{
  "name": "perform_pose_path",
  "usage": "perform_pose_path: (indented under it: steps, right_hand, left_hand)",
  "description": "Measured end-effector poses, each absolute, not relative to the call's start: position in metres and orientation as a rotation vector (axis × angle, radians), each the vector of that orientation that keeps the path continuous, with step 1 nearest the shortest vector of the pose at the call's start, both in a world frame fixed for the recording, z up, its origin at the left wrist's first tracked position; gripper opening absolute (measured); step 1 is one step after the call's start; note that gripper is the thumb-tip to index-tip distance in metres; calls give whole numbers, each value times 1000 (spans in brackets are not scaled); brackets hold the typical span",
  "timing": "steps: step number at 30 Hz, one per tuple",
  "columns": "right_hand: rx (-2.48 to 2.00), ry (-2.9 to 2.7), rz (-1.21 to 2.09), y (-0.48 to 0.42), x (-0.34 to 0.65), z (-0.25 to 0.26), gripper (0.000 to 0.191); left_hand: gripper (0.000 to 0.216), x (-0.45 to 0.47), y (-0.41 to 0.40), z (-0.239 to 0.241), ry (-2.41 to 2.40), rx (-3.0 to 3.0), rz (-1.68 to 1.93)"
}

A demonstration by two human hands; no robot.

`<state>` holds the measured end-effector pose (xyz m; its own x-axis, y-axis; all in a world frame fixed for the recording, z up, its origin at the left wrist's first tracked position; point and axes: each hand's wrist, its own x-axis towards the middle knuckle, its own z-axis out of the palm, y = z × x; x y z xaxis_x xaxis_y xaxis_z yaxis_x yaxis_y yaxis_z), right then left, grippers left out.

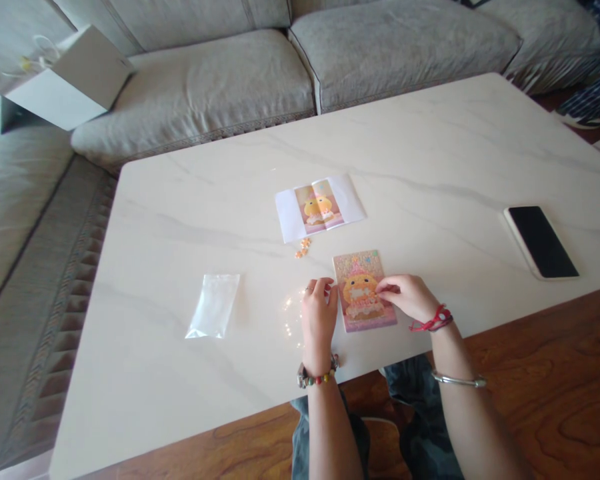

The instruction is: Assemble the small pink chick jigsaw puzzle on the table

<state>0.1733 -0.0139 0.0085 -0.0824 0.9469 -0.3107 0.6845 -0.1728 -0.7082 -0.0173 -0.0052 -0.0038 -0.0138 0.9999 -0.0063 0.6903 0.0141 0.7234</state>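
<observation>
A small pink jigsaw puzzle (pixel 363 287) showing a yellow cartoon figure on a cake lies near the table's front edge. My left hand (pixel 319 317) rests at its left edge, fingers curled against it. My right hand (pixel 407 298) lies over the puzzle's right side, its fingertips pinched on the picture's middle; what they hold is too small to name. A few loose orange pieces (pixel 303 247) lie just beyond the puzzle. Farther back is a folded paper sheet (pixel 321 207) printed with the same picture.
A clear plastic bag (pixel 214 305) lies to the left on the white marble table (pixel 180 200). A phone (pixel 541 240) lies face up at the right. A grey sofa (pixel 260 80) runs behind the table, with a white box (pixel 65 80) on it.
</observation>
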Motion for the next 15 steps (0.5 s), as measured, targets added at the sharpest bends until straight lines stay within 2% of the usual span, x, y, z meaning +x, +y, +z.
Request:
perform_pose_path:
  steps: [11, 15]
  right_hand:
    - [-1844, -1816, 1186, -12, 169, 9, 11]
    - [-1874, -1898, 1108, -12, 168, 8, 12]
  left_hand:
    - [13, -15, -7, -12, 1693, 1795, 694]
    - [18, -16, -7, -12, 1722, 1804, 662]
